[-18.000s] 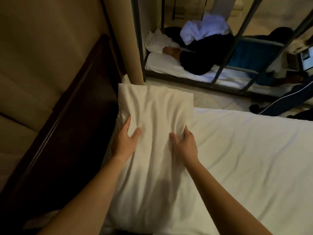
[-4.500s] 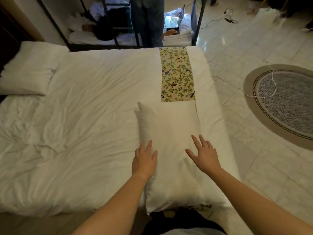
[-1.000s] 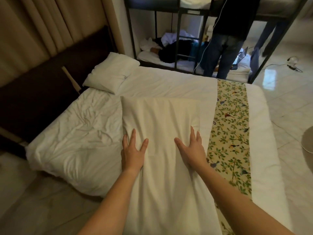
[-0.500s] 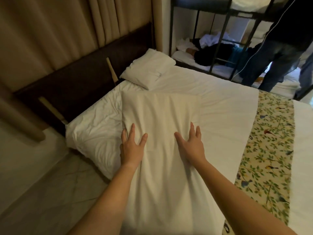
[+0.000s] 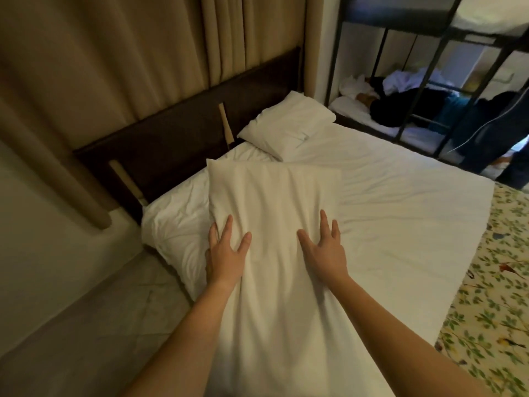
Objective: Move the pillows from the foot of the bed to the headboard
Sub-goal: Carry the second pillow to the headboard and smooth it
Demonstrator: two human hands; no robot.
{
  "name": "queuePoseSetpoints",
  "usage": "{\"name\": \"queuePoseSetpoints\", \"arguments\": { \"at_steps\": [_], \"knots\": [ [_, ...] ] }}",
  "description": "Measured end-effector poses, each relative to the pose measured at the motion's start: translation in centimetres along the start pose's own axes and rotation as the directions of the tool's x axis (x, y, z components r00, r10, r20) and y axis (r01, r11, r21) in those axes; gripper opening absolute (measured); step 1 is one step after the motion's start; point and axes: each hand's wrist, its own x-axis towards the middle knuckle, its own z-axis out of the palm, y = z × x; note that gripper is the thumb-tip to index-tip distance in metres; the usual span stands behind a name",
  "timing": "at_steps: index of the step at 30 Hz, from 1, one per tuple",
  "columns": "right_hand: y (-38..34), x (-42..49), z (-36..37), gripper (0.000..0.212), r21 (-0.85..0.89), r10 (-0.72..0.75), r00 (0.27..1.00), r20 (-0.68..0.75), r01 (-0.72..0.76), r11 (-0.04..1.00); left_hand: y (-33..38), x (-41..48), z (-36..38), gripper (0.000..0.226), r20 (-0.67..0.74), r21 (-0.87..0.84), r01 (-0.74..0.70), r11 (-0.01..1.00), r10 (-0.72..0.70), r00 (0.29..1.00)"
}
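I hold a white pillow (image 5: 274, 213) out in front of me, above the near corner of the bed by the dark headboard (image 5: 183, 138). My left hand (image 5: 226, 253) grips its left edge, thumb on top and fingers wrapped under. My right hand (image 5: 325, 247) presses on the right side with fingers spread; how it grips underneath is hidden. A second white pillow (image 5: 289, 124) lies flat at the far end of the headboard. The bed (image 5: 400, 202) has a rumpled white sheet.
Beige curtains (image 5: 128, 53) hang behind the headboard. A floral bed runner (image 5: 498, 296) crosses the bed at right. Beyond the bed stands a black metal bunk frame (image 5: 415, 53) with a person lying on the lower bunk (image 5: 400, 107) and another standing (image 5: 509, 133). Tiled floor (image 5: 94, 325) lies at left.
I have carried the pillow along the bed toward the headboard; the headboard and near corner are now closer. Both hands keep the same hold on the pillow.
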Motion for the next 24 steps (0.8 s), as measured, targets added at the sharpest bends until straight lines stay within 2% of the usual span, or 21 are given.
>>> {"name": "queuePoseSetpoints", "arguments": {
  "at_steps": [13,24],
  "knots": [
    [-8.0,6.4,9.7,0.088,-0.017,0.06,0.998,-0.004,-0.06,0.998,-5.9,12.3,-5.4,0.076,0.08,0.027,0.034,0.999,-0.037,0.996],
    [-18.4,10.6,21.4,0.089,0.027,0.145,0.988,-0.057,-0.143,0.989,-12.0,25.8,-14.5,0.075,0.192,0.079,-0.026,0.997,0.011,0.981]
  ]
}}
